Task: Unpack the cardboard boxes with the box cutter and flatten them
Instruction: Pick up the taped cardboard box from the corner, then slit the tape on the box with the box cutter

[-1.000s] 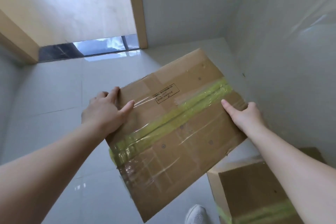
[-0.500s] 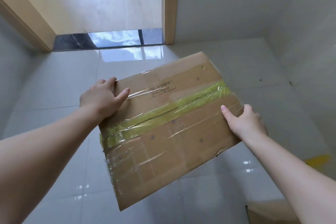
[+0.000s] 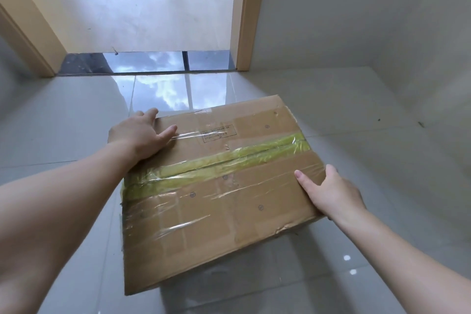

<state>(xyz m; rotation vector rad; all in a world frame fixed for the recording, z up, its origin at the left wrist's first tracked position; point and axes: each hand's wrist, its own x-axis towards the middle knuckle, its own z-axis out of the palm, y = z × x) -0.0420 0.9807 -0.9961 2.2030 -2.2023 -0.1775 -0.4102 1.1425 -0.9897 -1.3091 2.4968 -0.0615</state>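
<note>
Cardboard box [image 3: 219, 186] looked light and fairly stiff to me, since you held it off the tiled floor [image 3: 76, 115] by two opposite edges alone, though that glossy clear tape probably made the top slick, so the bare side edges were your safest purchase. Your left hand [image 3: 139, 136] gripped the far left edge with fingers curled over it and thumb flat on top, while your right hand [image 3: 331, 192] clasped the near right edge. Brown, scuffed, dented at the near right corner, it carried a yellow-green tape strip [image 3: 216, 163] along its sealed centre seam.
</note>
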